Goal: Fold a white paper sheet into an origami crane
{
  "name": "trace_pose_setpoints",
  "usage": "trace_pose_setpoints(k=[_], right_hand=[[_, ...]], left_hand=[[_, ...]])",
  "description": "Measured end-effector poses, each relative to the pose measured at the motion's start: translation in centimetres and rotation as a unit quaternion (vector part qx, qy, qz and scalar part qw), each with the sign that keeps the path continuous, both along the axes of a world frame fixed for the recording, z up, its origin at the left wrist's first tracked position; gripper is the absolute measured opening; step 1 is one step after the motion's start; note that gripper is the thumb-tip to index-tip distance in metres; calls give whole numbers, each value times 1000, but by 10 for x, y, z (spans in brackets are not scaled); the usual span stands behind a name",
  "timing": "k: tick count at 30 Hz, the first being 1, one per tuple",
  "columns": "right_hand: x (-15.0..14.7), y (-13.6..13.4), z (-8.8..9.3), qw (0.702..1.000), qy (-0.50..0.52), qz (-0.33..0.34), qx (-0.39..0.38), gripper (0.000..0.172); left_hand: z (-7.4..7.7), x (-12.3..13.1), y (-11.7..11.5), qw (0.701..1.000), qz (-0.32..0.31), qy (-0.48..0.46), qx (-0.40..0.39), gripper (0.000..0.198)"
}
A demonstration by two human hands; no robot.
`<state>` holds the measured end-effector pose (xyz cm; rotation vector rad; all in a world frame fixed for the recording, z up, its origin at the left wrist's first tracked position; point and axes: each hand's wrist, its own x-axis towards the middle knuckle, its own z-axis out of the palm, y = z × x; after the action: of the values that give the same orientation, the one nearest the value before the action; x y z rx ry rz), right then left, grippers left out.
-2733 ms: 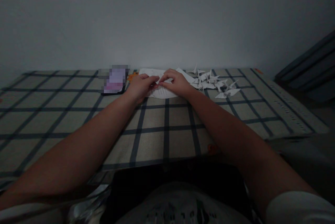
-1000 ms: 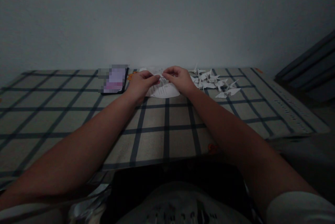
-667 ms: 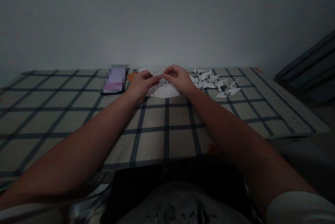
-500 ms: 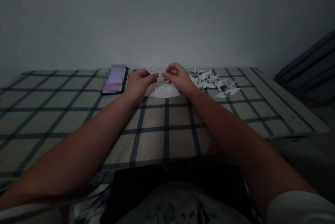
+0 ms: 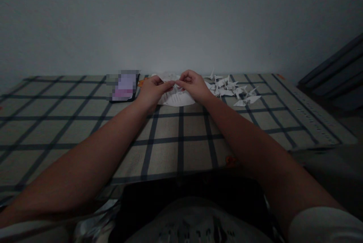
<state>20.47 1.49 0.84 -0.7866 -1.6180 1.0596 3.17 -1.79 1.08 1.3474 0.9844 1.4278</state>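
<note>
My left hand and my right hand meet near the far side of the table, thumb tips together. Both are closed in a pinch on a small piece of white paper, mostly hidden by the fingers; its folded shape is too small to make out. Beneath them lies a white printed sheet of paper with a rounded near edge. Just right of my right hand, several folded white paper cranes are heaped together. One paper crane sits at the near right of that heap.
A phone with a lit, partly blurred screen lies left of my left hand. The checked tablecloth covers the table, which meets a plain wall at the back. Dark slatted panels stand beyond the right edge.
My thumbs have come together; the small gap between the fingertips has closed. My right hand has dipped slightly. The cranes, phone and printed sheet stay where they were.
</note>
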Motion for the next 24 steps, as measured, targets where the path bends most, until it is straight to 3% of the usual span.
trace_pose_setpoints(k=[11, 19, 24], right_hand=[[0, 5, -5, 1000, 9, 17, -20, 25], [-1, 2, -1, 1000, 10, 18, -17, 23], [-2, -3, 3, 1000, -10, 8, -26, 23]], left_hand=[[-1, -4, 11, 997, 75, -8, 14, 24], [1, 0, 3, 1000, 23, 2, -6, 35], [1, -2, 6, 998, 65, 17, -6, 34]])
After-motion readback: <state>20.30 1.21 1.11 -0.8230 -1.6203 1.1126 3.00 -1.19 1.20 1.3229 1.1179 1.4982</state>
